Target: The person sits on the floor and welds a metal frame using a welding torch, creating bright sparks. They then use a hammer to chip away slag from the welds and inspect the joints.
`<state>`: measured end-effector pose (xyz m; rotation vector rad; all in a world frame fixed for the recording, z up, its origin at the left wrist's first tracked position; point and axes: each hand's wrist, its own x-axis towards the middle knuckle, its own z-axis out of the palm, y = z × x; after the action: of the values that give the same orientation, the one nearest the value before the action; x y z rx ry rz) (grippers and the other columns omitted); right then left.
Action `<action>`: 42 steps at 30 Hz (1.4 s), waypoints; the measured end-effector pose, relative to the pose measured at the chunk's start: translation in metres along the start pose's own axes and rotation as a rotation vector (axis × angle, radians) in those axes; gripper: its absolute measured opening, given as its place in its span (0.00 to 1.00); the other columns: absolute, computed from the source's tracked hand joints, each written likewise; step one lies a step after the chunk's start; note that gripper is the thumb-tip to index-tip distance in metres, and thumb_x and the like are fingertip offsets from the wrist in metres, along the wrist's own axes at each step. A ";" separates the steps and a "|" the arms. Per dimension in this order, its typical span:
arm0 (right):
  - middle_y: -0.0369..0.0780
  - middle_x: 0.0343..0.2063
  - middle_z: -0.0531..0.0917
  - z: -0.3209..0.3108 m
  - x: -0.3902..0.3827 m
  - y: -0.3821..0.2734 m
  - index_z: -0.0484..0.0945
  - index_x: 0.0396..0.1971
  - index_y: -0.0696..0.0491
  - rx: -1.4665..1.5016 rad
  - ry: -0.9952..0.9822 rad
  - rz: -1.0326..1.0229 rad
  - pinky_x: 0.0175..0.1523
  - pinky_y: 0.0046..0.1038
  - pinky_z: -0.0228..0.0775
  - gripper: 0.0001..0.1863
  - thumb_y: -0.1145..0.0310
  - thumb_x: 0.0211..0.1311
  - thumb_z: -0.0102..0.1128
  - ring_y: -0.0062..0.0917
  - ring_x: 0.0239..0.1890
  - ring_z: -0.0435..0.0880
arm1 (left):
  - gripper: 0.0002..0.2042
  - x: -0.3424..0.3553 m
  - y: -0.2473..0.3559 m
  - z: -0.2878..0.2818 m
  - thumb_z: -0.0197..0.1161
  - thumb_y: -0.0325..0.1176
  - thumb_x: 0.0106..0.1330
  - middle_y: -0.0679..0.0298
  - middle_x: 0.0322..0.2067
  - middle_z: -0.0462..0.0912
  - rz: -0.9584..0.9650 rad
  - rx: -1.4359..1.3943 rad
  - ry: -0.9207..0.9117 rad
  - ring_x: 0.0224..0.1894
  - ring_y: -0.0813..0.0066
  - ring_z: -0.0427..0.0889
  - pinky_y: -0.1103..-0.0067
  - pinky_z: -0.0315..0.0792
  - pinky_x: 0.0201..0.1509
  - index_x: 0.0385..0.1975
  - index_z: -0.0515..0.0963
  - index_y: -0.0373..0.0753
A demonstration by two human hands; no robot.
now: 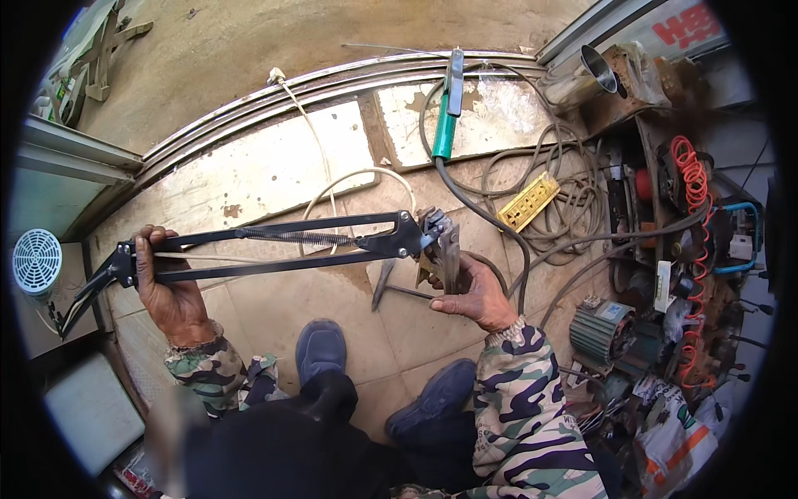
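Note:
My left hand [173,299] is closed around a black spring-loaded articulated arm [303,267] near its left joint. Farther left, the arm angles down toward a round, perforated light-coloured head [36,260]. My right hand [475,295] grips the metal clamp bracket [445,258] at the arm's right end, its fingers partly hidden behind the metal. A pale cord runs along the arm and loops behind it. Below the bracket, a hammer [383,283] lies on the tiled floor.
A green-handled electrode holder [444,134] with a rod lies on light slabs [291,150] by a metal door track. Coiled cables and a yellow power strip [529,201] lie right. A green motor [598,330], red coiled hose [691,170] and cluttered shelving [632,204] line the right wall.

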<state>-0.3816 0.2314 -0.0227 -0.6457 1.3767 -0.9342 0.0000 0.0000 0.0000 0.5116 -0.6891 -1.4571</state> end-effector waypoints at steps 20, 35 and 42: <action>0.38 0.30 0.87 0.038 -0.001 0.053 0.82 0.40 0.61 -0.168 0.292 -0.170 0.42 0.29 0.77 0.17 0.67 0.56 0.77 0.22 0.32 0.83 | 0.07 -0.016 0.009 0.019 0.56 0.27 0.78 0.60 0.42 0.75 -0.033 0.065 0.046 0.48 0.72 0.78 0.73 0.73 0.65 0.47 0.73 0.30; 0.44 0.27 0.86 0.040 -0.001 0.059 0.82 0.36 0.62 -0.240 0.299 -0.125 0.38 0.31 0.75 0.13 0.67 0.59 0.72 0.24 0.29 0.81 | 0.06 -0.014 0.022 0.029 0.55 0.27 0.78 0.63 0.43 0.71 0.017 -0.012 -0.192 0.47 0.73 0.75 0.71 0.72 0.66 0.49 0.71 0.34; 0.43 0.25 0.85 0.046 -0.003 0.050 0.81 0.36 0.63 -0.301 0.380 -0.060 0.37 0.31 0.74 0.13 0.68 0.59 0.72 0.23 0.28 0.79 | 0.06 -0.017 0.039 0.036 0.56 0.25 0.77 0.66 0.41 0.68 -0.001 -0.075 -0.311 0.45 0.74 0.75 0.69 0.71 0.68 0.48 0.68 0.38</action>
<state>-0.3273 0.2529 -0.0582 -0.7640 1.8696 -0.9369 0.0031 0.0231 0.0504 0.2280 -0.8748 -1.5743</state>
